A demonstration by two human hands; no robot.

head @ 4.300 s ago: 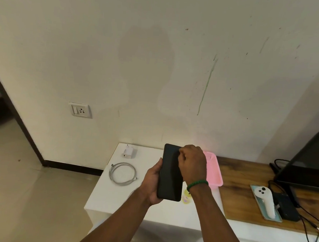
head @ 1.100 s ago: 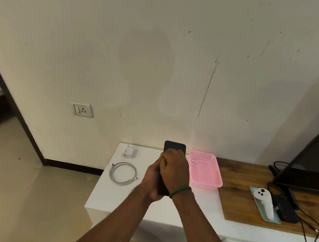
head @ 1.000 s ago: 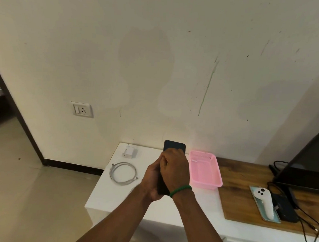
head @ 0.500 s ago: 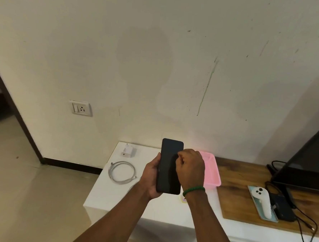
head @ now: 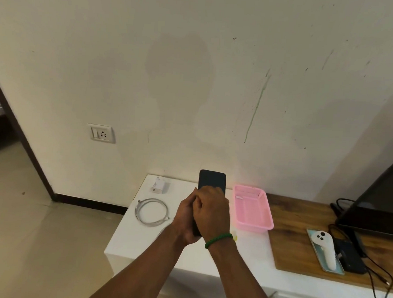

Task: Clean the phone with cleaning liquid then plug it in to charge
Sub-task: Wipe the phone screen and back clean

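I hold a black phone (head: 212,179) upright above the white table (head: 139,242). My left hand (head: 185,219) grips its lower left edge from behind. My right hand (head: 213,212), with a green wristband, lies curled over the middle of the screen; whether anything is in its fingers is hidden. Only the phone's top shows above my hands. A small yellowish item (head: 234,237), perhaps the liquid bottle, peeks out under my right wrist. A white charger adapter (head: 157,185) and a coiled white cable (head: 151,211) lie on the table to the left. A wall socket (head: 101,133) sits further left.
A pink basket (head: 269,220) stands just right of my hands. Beyond it a wooden top (head: 295,242) carries a white controller (head: 324,248) on a tray, black cables and a dark monitor (head: 380,206). The floor opens to the left.
My right hand has slid from the phone's right edge back over the middle of the screen, covering most of it. My left hand keeps its hold.
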